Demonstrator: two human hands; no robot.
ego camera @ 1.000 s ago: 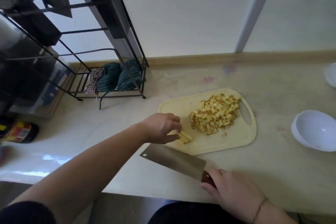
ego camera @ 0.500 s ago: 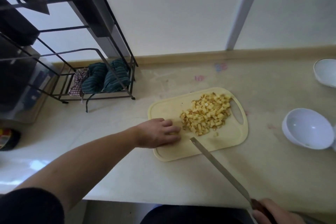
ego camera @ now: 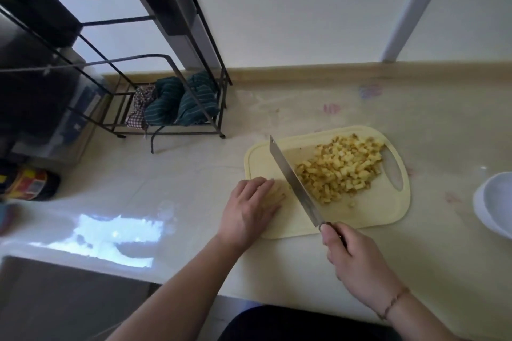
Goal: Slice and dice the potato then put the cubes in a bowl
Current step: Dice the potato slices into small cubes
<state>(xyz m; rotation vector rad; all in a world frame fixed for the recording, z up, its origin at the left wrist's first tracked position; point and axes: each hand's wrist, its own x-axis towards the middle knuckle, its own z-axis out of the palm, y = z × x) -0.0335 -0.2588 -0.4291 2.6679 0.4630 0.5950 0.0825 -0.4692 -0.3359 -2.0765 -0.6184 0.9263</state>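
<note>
Potato cubes [ego camera: 342, 167], small and yellow with bits of brown skin, sat piled on the right half of the pale yellow plastic cutting board [ego camera: 368, 210], which lay flat on the glossy cream table [ego camera: 180, 180]. A few uncut potato sticks [ego camera: 279, 193] lay at the board's left edge, mostly hidden under the left hand [ego camera: 250, 209], whose fingers were bent down over them, pressing them in place. The right hand [ego camera: 356, 260] was wrapped round the dark handle of a big steel cleaver [ego camera: 293, 180], blade on edge across the board between the sticks and the pile, just beside the cubes. A thin bracelet showed on that wrist. The white round bowl [ego camera: 491, 202] sat on the table off to the right, well apart from the board, and cut off by the frame edge. Back left, a black wire rack [ego camera: 166, 91] held some green striped cloths [ego camera: 180, 102].
</note>
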